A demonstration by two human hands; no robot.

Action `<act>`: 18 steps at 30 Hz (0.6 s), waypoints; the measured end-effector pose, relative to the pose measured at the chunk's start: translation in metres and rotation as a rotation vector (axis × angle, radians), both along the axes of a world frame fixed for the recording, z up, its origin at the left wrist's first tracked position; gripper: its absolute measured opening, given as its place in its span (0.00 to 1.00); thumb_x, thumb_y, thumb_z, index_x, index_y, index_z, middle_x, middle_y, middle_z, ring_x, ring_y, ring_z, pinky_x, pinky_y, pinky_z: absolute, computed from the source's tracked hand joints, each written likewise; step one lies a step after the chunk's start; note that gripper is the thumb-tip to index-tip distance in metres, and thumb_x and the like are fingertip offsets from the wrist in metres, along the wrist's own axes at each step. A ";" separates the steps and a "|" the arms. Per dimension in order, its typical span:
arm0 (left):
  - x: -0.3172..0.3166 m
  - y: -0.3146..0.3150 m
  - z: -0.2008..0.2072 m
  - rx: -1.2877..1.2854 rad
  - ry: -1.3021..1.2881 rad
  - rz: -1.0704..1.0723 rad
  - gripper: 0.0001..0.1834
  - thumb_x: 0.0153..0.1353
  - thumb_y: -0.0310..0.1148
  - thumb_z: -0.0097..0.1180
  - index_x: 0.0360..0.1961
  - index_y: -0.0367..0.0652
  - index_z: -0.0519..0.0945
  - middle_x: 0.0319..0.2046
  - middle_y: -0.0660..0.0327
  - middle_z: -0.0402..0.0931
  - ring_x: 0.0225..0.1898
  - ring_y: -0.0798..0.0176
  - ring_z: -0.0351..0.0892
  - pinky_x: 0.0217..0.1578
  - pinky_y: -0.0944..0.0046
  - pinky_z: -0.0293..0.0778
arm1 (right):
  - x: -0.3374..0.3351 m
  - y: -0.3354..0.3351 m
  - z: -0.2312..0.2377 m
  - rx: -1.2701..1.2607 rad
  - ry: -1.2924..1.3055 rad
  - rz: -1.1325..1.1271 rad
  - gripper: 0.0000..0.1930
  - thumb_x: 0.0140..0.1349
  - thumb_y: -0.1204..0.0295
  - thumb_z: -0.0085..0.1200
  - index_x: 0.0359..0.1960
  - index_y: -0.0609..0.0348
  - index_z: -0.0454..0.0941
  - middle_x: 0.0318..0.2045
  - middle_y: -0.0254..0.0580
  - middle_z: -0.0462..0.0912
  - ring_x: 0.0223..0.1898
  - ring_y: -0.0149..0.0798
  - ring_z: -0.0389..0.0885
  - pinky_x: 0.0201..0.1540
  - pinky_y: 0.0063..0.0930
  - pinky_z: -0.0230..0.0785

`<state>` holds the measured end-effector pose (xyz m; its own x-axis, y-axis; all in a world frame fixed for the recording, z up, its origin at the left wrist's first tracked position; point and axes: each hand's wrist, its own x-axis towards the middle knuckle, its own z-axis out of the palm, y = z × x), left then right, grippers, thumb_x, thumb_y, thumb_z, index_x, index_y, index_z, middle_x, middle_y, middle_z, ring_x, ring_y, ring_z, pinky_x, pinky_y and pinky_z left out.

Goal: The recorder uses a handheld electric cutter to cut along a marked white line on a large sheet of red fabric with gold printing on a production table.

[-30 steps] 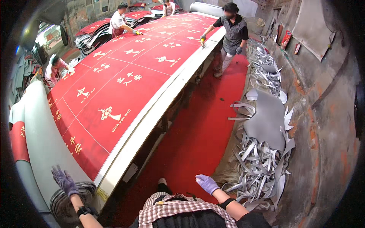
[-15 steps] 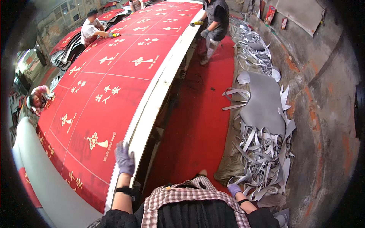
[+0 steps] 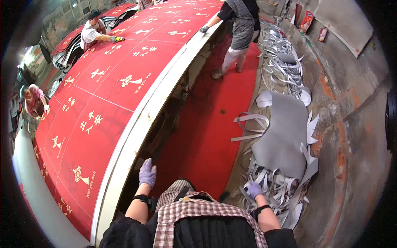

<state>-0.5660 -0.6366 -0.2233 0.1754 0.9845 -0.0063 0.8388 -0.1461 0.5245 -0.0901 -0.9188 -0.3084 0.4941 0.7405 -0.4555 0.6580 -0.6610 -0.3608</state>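
Observation:
My left hand (image 3: pixel 147 173), in a pale purple glove, hangs just off the near side of the long table (image 3: pixel 111 188), holding nothing, its thumb apart from the fingers. Over the table lies a broad red mat sheet (image 3: pixel 82 140) with pale printed figures, vases and thin white dividing lines. My right hand (image 3: pixel 253 189), gloved alike, is over a heap of grey cut strips (image 3: pixel 269 182) on the right. Its fingers look bent, but whether they hold anything I cannot make out. A dark band circles each of my wrists.
Red matting (image 3: pixel 206 136) runs along the floor of the aisle. A grey offcut sheet (image 3: pixel 283 132) lies on the strips by the wall. A co-worker (image 3: pixel 242 33) stands ahead at the table's edge; two more people lean over its far side. A large pale roll (image 3: pixel 35 202) is at left.
My left hand has come off the table's edge and now hangs beside it. I have moved forward along the aisle. The co-worker ahead has stepped and reaches a hand to the table's edge.

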 end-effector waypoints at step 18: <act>0.297 0.355 0.049 -0.480 -0.280 0.229 0.20 0.57 0.32 0.53 0.52 0.51 0.74 0.41 0.53 0.77 0.44 0.50 0.76 0.46 0.59 0.72 | 0.225 0.165 -0.074 -0.526 0.116 0.040 0.20 0.60 0.59 0.40 0.36 0.60 0.80 0.39 0.58 0.79 0.45 0.57 0.76 0.46 0.44 0.67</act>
<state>-0.2689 -0.2812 -0.1747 0.0187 0.8962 -0.4433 0.6414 0.3294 0.6929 0.1345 -0.7534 -0.3821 0.3946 0.4149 -0.8198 0.6623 -0.7469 -0.0592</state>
